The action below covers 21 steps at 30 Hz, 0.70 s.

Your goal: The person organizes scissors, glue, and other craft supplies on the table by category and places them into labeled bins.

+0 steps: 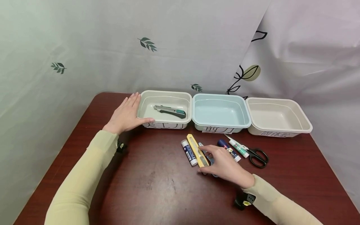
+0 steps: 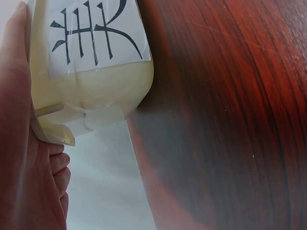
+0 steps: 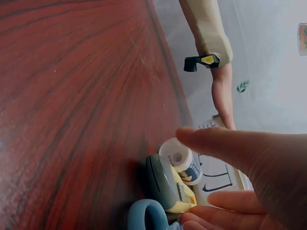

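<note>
My left hand [image 1: 125, 115] rests on the left end of a pale grey-green bin [image 1: 166, 93], fingers straight along its side and thumb on the front rim. Inside that bin lies a dark green utility knife [image 1: 172, 111]. Over the table, my right hand [image 1: 222, 164] reaches around a yellow utility knife [image 1: 193, 144], thumb and fingers spread. In the right wrist view the thumb stands apart from the yellow knife's grey end [image 3: 160, 182], while the fingertips are close to its other side. A glue stick [image 1: 189, 152] lies left of this knife; blue-handled scissors [image 3: 136, 214] lie partly hidden under the right hand.
A light blue bin [image 1: 222, 109] and a beige bin [image 1: 274, 112] continue the row; paper labels are on the fronts. Right of my right hand lie a blue-capped glue stick [image 1: 223, 143], a green-and-white glue stick [image 1: 238, 148] and black-handled scissors [image 1: 258, 157]. A curtain hangs behind the table.
</note>
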Tool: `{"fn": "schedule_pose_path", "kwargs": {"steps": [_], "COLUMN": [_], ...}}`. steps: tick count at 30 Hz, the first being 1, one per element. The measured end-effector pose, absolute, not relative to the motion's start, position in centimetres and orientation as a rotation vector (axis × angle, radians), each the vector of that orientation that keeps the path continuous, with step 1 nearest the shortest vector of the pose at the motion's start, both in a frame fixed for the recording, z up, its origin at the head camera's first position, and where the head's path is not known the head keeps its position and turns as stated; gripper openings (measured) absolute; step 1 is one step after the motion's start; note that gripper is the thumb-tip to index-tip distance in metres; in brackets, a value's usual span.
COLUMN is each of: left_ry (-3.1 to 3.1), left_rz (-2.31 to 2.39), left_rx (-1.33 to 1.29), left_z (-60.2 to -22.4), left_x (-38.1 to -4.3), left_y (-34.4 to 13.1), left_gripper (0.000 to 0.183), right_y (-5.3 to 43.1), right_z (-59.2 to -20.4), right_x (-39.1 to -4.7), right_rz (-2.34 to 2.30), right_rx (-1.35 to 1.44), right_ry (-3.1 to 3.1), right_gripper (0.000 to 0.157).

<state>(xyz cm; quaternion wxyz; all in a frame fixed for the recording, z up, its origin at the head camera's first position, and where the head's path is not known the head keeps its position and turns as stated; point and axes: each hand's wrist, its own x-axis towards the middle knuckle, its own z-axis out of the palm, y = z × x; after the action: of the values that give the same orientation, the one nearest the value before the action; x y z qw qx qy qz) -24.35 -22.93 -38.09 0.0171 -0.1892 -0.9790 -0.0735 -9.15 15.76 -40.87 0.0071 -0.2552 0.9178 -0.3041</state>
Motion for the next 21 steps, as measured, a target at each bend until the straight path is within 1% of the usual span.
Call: {"fn": "schedule_pose_path", "kwargs": {"steps": [10, 16, 21], "left_ry": [-3.044, -3.047, -3.045], "left_rz": [-0.239, -0.243, -0.242], "left_rx": [-0.584, -0.578, -0.578], "left_z": [-38.2, -38.2, -38.1], "left_x": [-24.3, -24.3, -24.3], "left_y": [-23.0, -23.0, -23.0], "left_gripper": [0.124, 0.123, 0.123], "right_y": [14.9, 14.5, 14.2], "right_z": [-41.2, -41.6, -41.8], "right_x": [-9.2, -9.4, -9.6], "right_rz": [-0.914, -0.888, -0.878], "right_rx": [-0.881, -0.856, -0.835], "right_ry": [2.881, 2.899, 2.931], "right_gripper": [0.064, 0.064, 0.061]}}
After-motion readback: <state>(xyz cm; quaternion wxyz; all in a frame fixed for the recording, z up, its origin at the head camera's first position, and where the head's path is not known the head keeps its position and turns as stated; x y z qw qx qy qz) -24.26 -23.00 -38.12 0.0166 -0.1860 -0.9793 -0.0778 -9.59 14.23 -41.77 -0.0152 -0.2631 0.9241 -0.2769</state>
